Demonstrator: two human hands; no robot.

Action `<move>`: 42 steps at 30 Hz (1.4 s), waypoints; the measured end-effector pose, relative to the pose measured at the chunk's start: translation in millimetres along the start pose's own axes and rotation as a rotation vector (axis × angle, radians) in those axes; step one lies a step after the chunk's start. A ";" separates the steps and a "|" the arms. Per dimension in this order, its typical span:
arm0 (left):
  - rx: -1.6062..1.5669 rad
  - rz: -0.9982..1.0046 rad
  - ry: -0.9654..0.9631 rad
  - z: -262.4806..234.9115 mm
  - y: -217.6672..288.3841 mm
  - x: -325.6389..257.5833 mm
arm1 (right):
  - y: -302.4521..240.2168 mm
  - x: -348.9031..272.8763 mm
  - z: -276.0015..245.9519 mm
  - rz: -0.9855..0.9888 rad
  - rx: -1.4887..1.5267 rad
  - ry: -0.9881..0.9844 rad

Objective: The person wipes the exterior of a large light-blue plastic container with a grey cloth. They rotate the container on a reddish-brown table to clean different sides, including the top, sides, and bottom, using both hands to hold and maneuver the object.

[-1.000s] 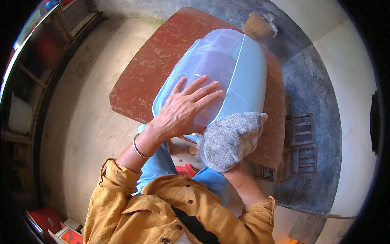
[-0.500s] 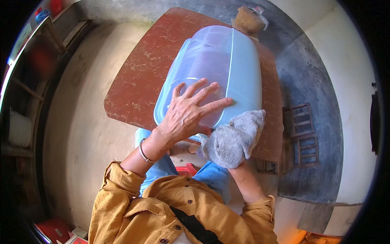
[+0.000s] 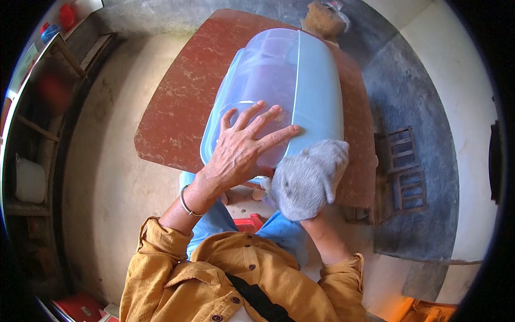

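A large storage box (image 3: 316, 91) in light blue plastic, with a clear rounded cover (image 3: 265, 70), lies on the reddish-brown table. My left hand (image 3: 238, 145) rests on the near end of the clear cover, open, with its fingers spread. A fuzzy grey cloth (image 3: 306, 180) covers my right hand (image 3: 314, 212) and presses against the near right corner of the box. Beneath the cloth my right fingers are hidden.
The marbled table (image 3: 171, 118) has angled corners. A brown pot or basket (image 3: 324, 20) stands by its far edge. To the right are wooden chair-like frames (image 3: 407, 172); shelves (image 3: 40, 129) line the left. Something red (image 3: 248, 222) shows between my knees.
The whole view has shifted slightly. The cloth-covered right hand has moved a little along the corner of the box. My left hand stays spread on the cover.
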State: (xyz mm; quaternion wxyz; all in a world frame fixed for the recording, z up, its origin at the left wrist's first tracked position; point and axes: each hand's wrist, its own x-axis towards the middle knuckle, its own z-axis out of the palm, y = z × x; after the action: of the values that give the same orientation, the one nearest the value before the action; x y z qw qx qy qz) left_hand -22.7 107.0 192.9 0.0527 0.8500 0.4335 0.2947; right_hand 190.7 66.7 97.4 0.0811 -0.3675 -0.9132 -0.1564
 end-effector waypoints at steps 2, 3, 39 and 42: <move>-0.009 -0.006 0.029 2.0 2.4 0.8 | 0.2 -13.5 21.3 -0.021 -0.263 -0.154; -0.008 -0.013 0.047 1.9 2.5 1.3 | 1.9 -12.6 23.5 -0.091 -0.528 -0.170; -0.074 -0.078 -0.002 8.3 2.0 -2.7 | 80.2 18.8 -73.1 0.240 0.547 -0.035; -0.075 -0.076 0.007 10.4 1.5 -1.2 | 83.2 43.4 -99.1 0.299 0.575 -0.098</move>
State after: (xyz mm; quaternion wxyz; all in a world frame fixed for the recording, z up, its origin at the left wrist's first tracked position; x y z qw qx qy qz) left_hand -16.5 106.9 184.3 0.0942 0.8292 0.4546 0.3112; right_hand 220.9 117.1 220.5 0.1596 -0.4667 -0.8586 0.1395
